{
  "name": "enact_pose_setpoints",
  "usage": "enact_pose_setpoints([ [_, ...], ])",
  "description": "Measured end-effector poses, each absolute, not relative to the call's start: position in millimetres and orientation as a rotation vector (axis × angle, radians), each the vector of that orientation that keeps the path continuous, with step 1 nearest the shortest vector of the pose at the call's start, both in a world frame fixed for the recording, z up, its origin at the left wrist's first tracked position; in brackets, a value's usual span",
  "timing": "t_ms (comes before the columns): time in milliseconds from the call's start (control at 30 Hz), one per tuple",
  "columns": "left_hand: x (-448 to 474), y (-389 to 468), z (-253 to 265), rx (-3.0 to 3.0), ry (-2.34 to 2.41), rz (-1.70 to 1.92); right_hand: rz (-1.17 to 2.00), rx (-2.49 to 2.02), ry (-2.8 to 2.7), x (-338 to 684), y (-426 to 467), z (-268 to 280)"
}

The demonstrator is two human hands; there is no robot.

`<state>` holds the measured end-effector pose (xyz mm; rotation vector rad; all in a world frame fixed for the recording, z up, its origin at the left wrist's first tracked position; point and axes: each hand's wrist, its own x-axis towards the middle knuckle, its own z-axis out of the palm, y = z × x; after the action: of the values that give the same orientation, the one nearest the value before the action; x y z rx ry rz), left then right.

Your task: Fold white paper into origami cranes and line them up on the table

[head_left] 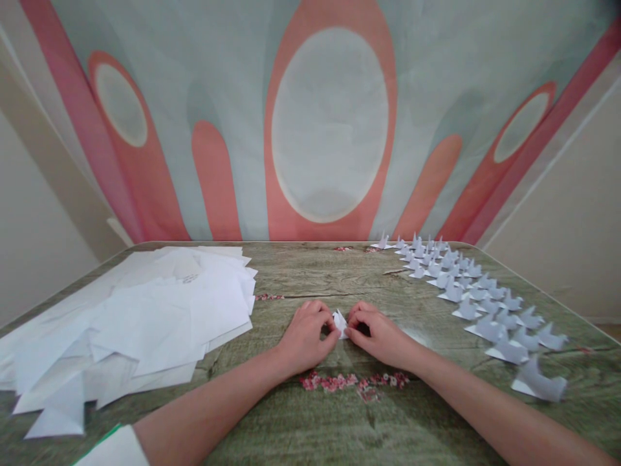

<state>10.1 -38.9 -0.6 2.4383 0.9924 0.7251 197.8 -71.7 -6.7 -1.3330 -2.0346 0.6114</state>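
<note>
Between my two hands, near the middle of the table, is a small white folded paper figure [340, 323] with a pointed top. My left hand [310, 331] pinches its left side between thumb and fingers. On the other side, my right hand [373, 329] grips the right edge the same way. Fingertips cover part of the paper, so its full shape is hidden. Far to the right stand several finished white origami birds [504, 348] in slanting rows.
A loose pile of white paper sheets [165, 323] covers the table's left side, with a folded piece [61, 411] at its near corner. The wood-grain tabletop [310, 272] carries printed pink flowers [334, 382]. Behind it hangs a patterned cloth backdrop [330, 129].
</note>
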Motion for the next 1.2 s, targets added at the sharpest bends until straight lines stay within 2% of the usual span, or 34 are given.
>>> enact_pose_setpoints([
  [367, 6.2, -36.6, 2.0, 2.434, 0.945, 0.703, 0.592, -1.356, -2.049, 197.1, -69.8, -7.8],
  [600, -3.8, -52.0, 15.8, 2.891, 0.721, 0.47, 0.599, -1.355, -2.054, 198.3, -69.2, -8.7],
  [867, -5.6, -66.9, 14.5, 3.099, 0.818, 0.256, 0.599, -1.345, -2.081, 198.7, -66.9, -11.8],
  [1200, -11.6, -70.3, 8.2, 3.04, 0.857, 0.262, 0.566, -1.355, -2.118, 198.6, -67.0, -10.4],
])
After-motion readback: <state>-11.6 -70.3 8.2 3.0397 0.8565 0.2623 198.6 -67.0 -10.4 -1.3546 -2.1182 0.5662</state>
